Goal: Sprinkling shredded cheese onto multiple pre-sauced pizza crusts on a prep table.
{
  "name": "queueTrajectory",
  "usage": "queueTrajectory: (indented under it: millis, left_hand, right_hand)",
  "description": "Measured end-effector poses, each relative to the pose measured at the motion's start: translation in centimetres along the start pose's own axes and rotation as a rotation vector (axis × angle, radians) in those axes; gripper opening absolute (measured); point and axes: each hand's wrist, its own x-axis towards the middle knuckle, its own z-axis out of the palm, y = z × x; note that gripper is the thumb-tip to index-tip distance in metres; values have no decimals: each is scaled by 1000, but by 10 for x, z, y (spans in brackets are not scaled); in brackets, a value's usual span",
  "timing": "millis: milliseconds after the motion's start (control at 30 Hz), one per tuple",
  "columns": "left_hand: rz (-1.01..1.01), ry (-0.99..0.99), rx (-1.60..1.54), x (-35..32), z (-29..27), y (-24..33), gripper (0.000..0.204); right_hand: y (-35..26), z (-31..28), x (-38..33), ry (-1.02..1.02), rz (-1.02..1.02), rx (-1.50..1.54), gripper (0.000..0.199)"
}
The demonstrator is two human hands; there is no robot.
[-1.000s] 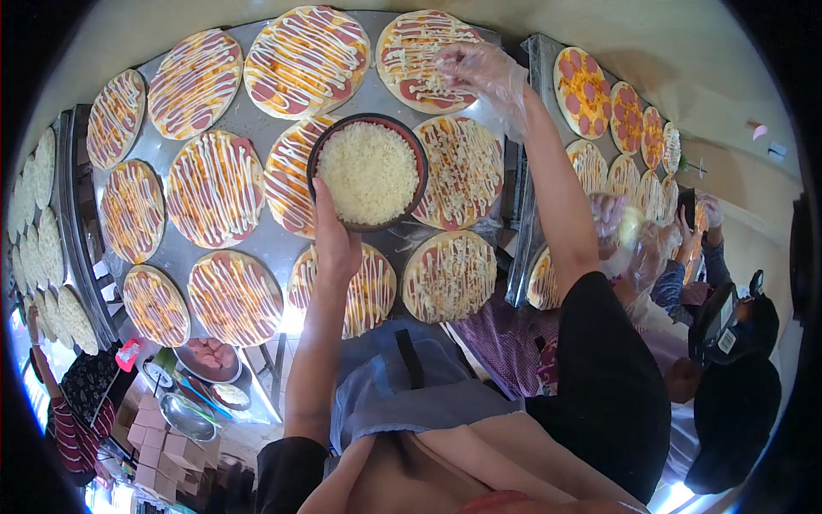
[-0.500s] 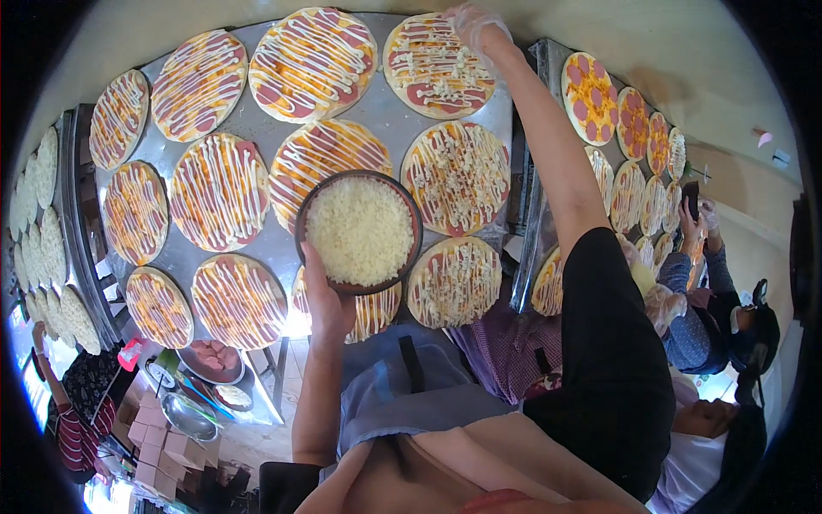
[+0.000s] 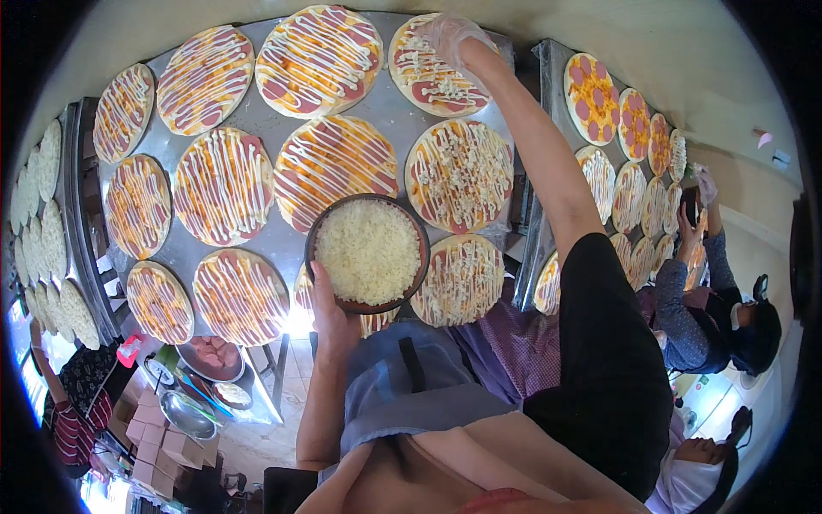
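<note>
A dark round bowl (image 3: 421, 276) of grated white cheese (image 3: 366, 250) rests in my left hand (image 3: 334, 319), thumb along its rim, the other fingers hidden beneath. The bowl hangs over the front of the metal table. My right hand (image 3: 454, 41), in a clear plastic glove, is over the far right pizza (image 3: 437, 81), covering part of its upper edge. Its fingers are smeared and I cannot make out their grip. Cheese crumbs lie on that pizza and on the middle right pizza (image 3: 459, 176) and front right pizza (image 3: 458, 281). Other pizzas (image 3: 318, 60) carry meat slices and white sauce stripes.
Another table of pizzas (image 3: 591, 98) stands to the right; people work beside it, one holding a dark phone (image 3: 689, 201). Pale rounds (image 3: 53, 240) fill a left table. A bowl of pink meat (image 3: 212, 355) and cardboard boxes (image 3: 158, 445) sit lower left.
My right hand has shifted left and slightly down over the far right pizza. My left hand and the bowl have moved slightly right and down in the picture. A co-worker at right has moved back.
</note>
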Motion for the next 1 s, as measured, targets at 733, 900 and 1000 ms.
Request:
queueTrajectory:
  millis: [733, 900, 1000]
  left_hand:
    - [-1, -58, -32, -3, 3, 9, 62]
    - [87, -180, -67, 20, 17, 8, 57]
    - [104, -157, -25, 37, 24, 9, 56]
  right_hand:
    - [6, -41, -82, 230, 301, 885, 28]
    - [-105, -99, -181, 130, -87, 1396, 37]
    - [-179, -108, -210, 315, -230, 838, 28]
